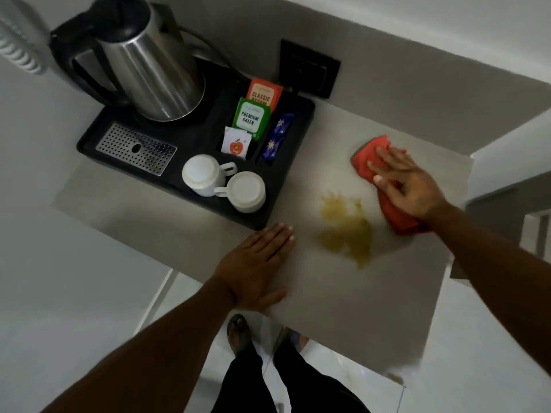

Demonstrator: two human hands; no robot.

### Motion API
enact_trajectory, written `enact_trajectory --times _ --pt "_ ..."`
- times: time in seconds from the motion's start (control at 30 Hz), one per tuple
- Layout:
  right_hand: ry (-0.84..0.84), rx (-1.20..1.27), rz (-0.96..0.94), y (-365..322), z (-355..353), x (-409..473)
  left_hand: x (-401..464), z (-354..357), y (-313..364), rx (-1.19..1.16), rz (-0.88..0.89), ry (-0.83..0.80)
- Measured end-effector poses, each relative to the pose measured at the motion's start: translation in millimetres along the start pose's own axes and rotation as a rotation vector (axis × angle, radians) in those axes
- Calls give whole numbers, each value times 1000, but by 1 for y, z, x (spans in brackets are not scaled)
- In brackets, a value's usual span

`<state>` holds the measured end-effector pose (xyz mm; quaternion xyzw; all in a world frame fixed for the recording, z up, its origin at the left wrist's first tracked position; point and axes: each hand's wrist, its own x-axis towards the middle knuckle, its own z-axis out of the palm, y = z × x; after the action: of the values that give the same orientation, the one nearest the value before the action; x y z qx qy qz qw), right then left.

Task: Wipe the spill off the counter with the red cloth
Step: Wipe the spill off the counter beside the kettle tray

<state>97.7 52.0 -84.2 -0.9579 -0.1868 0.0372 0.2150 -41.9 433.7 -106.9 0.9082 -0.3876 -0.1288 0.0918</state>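
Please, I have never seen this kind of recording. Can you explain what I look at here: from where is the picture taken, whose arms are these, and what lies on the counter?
There is one picture, from a camera on a person's head, looking down; no machine. The arms are the person's own. The right hand presses flat on a red cloth. The left hand rests flat on the counter, holding nothing. Between them lies a yellowish spill, not yet wiped. A black tray carries a steel kettle, two upturned white cups and tea sachets.
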Motion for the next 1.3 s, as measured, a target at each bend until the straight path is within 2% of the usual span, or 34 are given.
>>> enact_trajectory --times 0.17,0.23,0.33,0.4,0.5,0.63,0.77,0.93,1.07,1.17,1.3 --pt "8 -13 -8 -12 8 69 -1 -1 0 -32 0 4" --pt "-15 -4 -76 -31 19 80 0 -4 1 -21 -3 -15" --pt "-41 4 -247 -50 32 57 0 -6 1 10 -21 -41" --pt "-25 12 -295 -41 31 27 0 -4 1 4 -18 -31" --pt "-8 -8 -214 -13 19 9 -1 0 -1 -4 -7 -9" --pt "-52 -39 -134 -17 18 46 0 -2 1 -10 -6 2" --pt "-113 -40 -195 -48 34 76 -1 -8 2 12 -26 -17" --pt "-139 -66 -375 -55 40 17 0 -3 3 23 -35 -17" --pt "-109 -59 -243 -32 28 18 -1 0 2 16 -28 15" --pt "-109 -61 -170 -44 34 47 0 2 0 23 -18 25" --pt "-141 -91 -302 -73 50 48 -2 -1 3 44 -45 14"
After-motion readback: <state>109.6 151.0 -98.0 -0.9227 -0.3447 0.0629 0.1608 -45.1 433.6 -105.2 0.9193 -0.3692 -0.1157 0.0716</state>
